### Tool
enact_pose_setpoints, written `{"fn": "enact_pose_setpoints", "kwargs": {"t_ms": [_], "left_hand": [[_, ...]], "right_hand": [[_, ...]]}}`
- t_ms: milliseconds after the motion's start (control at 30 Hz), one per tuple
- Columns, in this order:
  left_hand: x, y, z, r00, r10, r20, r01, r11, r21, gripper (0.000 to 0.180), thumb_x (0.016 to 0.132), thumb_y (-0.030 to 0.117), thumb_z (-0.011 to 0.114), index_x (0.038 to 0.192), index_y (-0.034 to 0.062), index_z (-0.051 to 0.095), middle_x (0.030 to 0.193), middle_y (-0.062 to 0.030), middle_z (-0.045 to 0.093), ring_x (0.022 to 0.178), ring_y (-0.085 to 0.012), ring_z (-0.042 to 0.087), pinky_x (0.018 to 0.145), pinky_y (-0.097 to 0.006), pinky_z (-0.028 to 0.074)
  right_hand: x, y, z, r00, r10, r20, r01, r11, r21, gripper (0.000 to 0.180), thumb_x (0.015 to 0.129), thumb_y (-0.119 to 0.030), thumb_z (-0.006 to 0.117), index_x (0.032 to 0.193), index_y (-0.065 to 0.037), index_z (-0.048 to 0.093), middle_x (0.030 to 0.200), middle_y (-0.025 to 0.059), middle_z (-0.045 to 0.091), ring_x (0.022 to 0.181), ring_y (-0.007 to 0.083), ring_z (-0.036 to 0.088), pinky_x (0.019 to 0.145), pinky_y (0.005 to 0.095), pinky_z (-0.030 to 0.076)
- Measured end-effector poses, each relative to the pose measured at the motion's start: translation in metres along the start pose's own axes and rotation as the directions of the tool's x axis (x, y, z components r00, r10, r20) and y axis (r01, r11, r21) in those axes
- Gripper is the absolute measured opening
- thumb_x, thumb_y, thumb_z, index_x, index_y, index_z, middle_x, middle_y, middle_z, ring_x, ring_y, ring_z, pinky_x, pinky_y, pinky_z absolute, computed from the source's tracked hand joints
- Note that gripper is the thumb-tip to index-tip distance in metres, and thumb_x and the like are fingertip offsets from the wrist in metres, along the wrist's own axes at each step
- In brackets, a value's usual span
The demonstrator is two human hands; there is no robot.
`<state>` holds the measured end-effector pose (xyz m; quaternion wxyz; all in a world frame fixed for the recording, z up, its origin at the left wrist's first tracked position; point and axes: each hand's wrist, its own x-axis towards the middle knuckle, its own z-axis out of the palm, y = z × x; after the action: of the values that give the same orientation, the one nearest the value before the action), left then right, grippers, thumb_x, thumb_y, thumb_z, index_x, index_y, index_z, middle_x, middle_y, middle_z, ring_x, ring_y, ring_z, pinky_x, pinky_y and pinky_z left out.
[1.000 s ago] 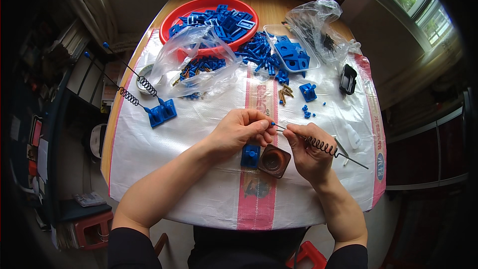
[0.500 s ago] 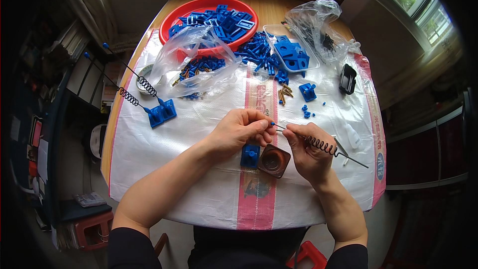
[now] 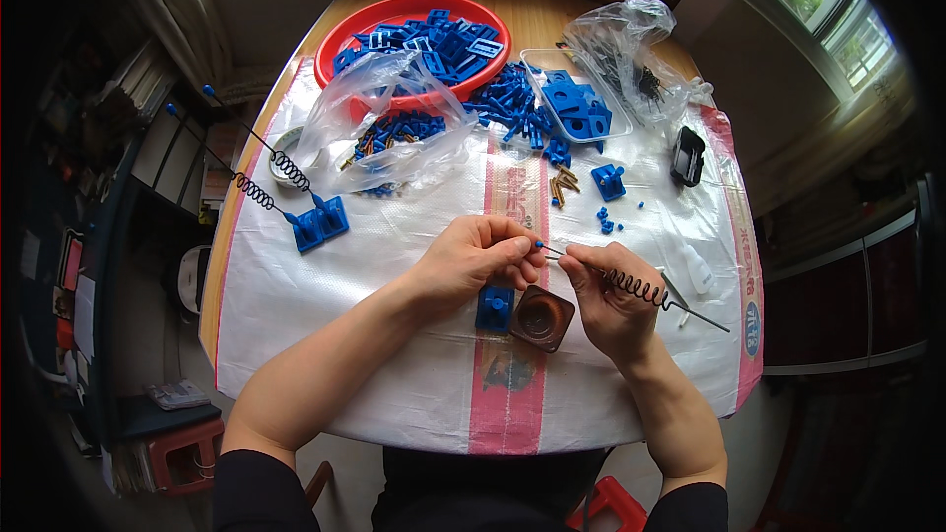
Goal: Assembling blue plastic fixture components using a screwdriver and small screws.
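My right hand point(image 3: 613, 298) pinches a coiled black wire point(image 3: 636, 286), whose spring part runs past the knuckles and whose straight end points to the lower right. The wire's other end reaches toward my left hand point(image 3: 481, 258). There, a small blue cap point(image 3: 539, 244) shows at the wire's tip, between my left thumb and fingers, which are closed on it. Just below the hands sit a blue block point(image 3: 495, 308) with a raised knob and a brown square dish point(image 3: 542, 319) with a round hollow. Part of the block is hidden by my left hand.
A red basin point(image 3: 325, 74) of blue plastic parts stands at the back, beside a plastic bag point(image 3: 345, 108) and a clear tray point(image 3: 623, 123). Two coiled wires rise from a blue base point(image 3: 321, 224) at left. A white bottle point(image 3: 698, 269) lies right of my right hand.
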<state>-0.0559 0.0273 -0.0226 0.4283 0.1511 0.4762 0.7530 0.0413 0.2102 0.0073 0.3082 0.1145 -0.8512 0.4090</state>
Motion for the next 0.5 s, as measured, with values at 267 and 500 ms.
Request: {"fn": "enact_pose_setpoints", "kwargs": {"t_ms": [267, 500], "left_hand": [[-0.0005, 0.0010, 0.0007, 1.000, -0.001, -0.006, 0.001, 1.000, 0.003, 0.020, 0.099, 0.010, 0.054, 0.112, -0.0035, 0.057, 0.100, -0.0133, 0.067, 0.084, -0.0142, 0.066, 0.076, -0.026, 0.055], [0.0002, -0.0002, -0.0003, 1.000, -0.002, -0.001, 0.002, 1.000, 0.000, 0.019, 0.099, 0.010, 0.053, 0.112, -0.0032, 0.057, 0.100, -0.0135, 0.067, 0.084, -0.0142, 0.066, 0.075, -0.026, 0.055]], "right_hand": [[0.0004, -0.0018, 0.0001, 1.000, 0.012, -0.005, -0.012, 1.000, 0.021, 0.013, 0.080, -0.004, 0.076, 0.091, -0.002, 0.070, 0.070, 0.0092, 0.066, 0.058, 0.0199, 0.062, 0.053, 0.0296, 0.047], [0.0010, -0.0018, -0.0001, 1.000, 0.001, 0.003, -0.001, 1.000, 0.016, 0.012, 0.080, -0.004, 0.076, 0.090, -0.002, 0.070, 0.071, 0.0094, 0.066, 0.058, 0.0201, 0.062, 0.053, 0.0297, 0.047]]}}
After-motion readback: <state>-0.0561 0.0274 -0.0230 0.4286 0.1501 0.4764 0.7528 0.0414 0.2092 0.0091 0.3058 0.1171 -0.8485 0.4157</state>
